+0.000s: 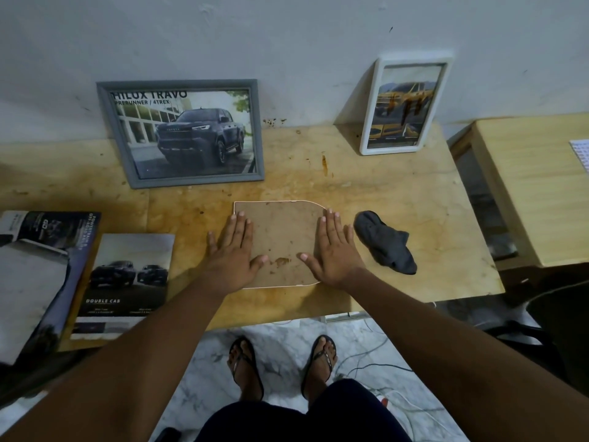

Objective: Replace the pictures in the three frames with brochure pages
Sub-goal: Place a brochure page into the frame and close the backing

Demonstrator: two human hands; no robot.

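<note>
- A face-down frame point(280, 244) lies flat on the table point(398, 199) between both hands.
- The left hand point(234, 247) and right hand point(334, 247) press flat, fingers spread, on its side edges.
- Its stained brown backing shows, with one end's corners rounded.

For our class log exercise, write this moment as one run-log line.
left hand: flat on frame back | right hand: flat on it | grey frame, white frame: leaning on wall, filled
</note>
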